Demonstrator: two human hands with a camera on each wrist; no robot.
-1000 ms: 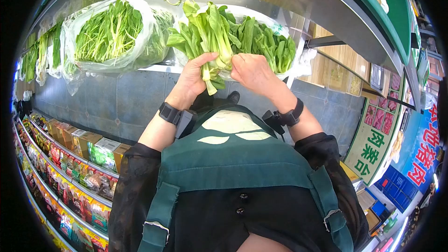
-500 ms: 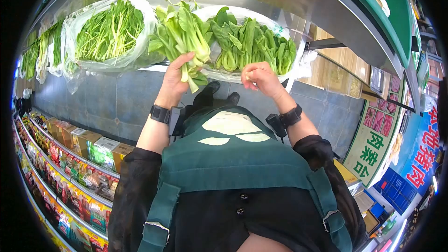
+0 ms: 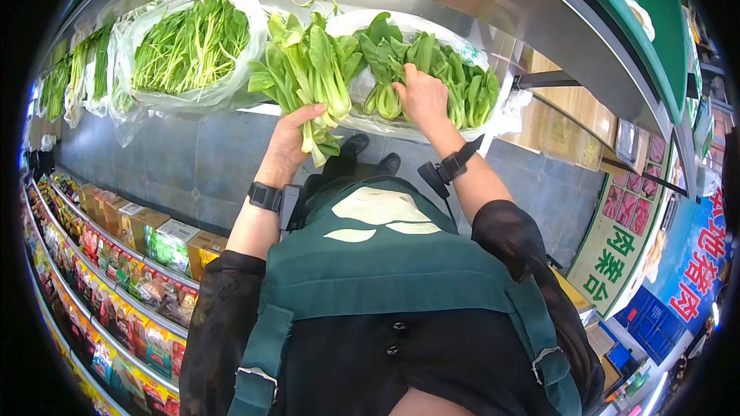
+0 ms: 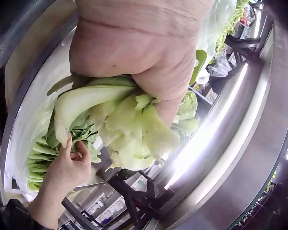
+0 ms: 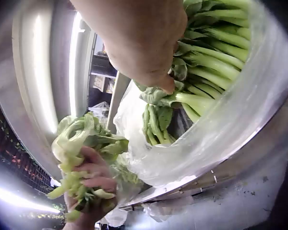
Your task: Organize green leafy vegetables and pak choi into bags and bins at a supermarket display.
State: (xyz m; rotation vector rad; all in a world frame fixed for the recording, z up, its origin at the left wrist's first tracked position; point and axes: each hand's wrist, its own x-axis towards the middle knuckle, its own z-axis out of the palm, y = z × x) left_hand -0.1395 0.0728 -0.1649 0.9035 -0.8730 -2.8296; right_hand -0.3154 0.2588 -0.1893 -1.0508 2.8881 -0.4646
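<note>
My left hand (image 3: 290, 135) grips a bunch of bok choy (image 3: 320, 69) by its lower stems, leaves pointing away from me. In the left wrist view the pale cut stem ends (image 4: 129, 129) poke out below the palm. My right hand (image 3: 424, 97) lies over the bok choy (image 3: 466, 92) lined up in an open plastic bag. A fingertip touches a leaf (image 5: 156, 95) in the right wrist view; the other fingers are mostly hidden there. From the left wrist view, the right thumb and forefinger (image 4: 67, 143) stand apart at the greens.
A plastic bag of thin-stemmed greens (image 3: 193, 50) sits to the left on the same metal shelf. Above it runs a metal edge (image 3: 493, 4). Behind me on the left are shelves of packets (image 3: 131, 293); a signboard (image 3: 609, 262) stands at the right.
My right hand has left the bunch in my left hand and moved onto the bagged bok choy. The left hand has shifted left with its bunch.
</note>
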